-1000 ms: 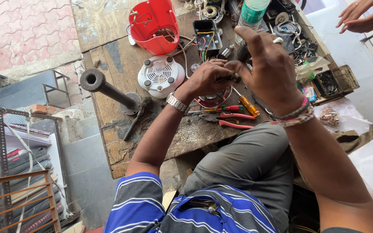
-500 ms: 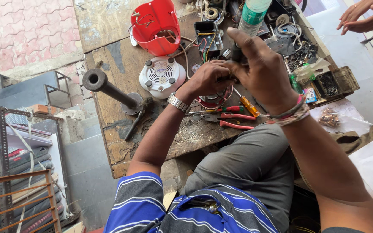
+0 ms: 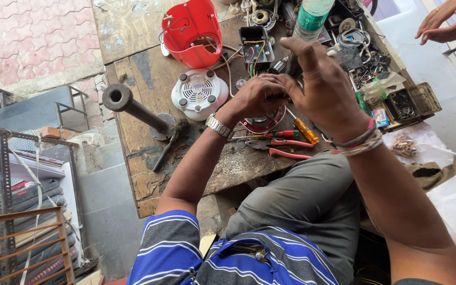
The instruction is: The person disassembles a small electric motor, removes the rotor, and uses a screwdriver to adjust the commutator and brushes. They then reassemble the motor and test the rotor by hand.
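both hands meet over the wooden workbench (image 3: pixel 149 68). left hand (image 3: pixel 257 95) curled tight around a small dark part, mostly hidden. right hand (image 3: pixel 325 87) pinches the same part from above, fingers bent. red round motor piece (image 3: pixel 262 122) sits just under them. screwdriver (image 3: pixel 303 126) and red pliers (image 3: pixel 286 148) nearby, white vented base (image 3: pixel 199 94) and red housing (image 3: pixel 192 31) beyond.

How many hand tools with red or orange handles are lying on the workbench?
3: a red-handled screwdriver, an orange-handled screwdriver beside it, and red-handled pliers just below, all under the hands. Others may be hidden beneath the hands or in the clutter.
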`<state>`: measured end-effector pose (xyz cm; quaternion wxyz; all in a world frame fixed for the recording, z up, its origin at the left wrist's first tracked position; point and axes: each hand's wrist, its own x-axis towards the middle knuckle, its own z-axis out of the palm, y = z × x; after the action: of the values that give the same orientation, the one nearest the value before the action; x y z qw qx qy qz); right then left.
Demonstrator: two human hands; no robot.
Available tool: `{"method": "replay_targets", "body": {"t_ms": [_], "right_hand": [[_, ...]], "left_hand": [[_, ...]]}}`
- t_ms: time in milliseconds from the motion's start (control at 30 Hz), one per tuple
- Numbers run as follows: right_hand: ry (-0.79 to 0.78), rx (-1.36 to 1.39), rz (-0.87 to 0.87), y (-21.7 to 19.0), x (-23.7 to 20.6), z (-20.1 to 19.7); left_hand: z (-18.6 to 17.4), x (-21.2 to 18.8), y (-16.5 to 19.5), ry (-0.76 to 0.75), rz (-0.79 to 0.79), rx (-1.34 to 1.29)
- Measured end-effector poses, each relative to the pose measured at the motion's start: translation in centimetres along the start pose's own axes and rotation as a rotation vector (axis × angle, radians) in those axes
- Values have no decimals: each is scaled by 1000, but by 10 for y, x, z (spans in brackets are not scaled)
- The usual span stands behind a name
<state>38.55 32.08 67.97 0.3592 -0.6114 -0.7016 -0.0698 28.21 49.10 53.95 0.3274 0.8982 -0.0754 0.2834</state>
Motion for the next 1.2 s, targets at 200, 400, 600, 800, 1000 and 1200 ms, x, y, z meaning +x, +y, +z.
{"method": "replay_targets", "body": {"t_ms": [200, 400, 600, 800, 1000, 1200], "right_hand": [[-51, -145, 68, 4, 0, -1], [-44, 173, -122, 8, 4, -4], [-7, -227, 30, 1, -6, 6], [-89, 137, 36, 6, 1, 4], [-44, -247, 55, -2, -2, 5], [-63, 79, -111, 9, 4, -6]], "left_hand": [[0, 1, 0, 1, 28, -69], [1, 3, -4, -57, -31, -4], [4, -2, -7, 24, 18, -47], [3, -2, -8, -37, -43, -1], [-2, 1, -1, 21, -9, -68], [0, 2, -3, -18, -22, -6]]}}
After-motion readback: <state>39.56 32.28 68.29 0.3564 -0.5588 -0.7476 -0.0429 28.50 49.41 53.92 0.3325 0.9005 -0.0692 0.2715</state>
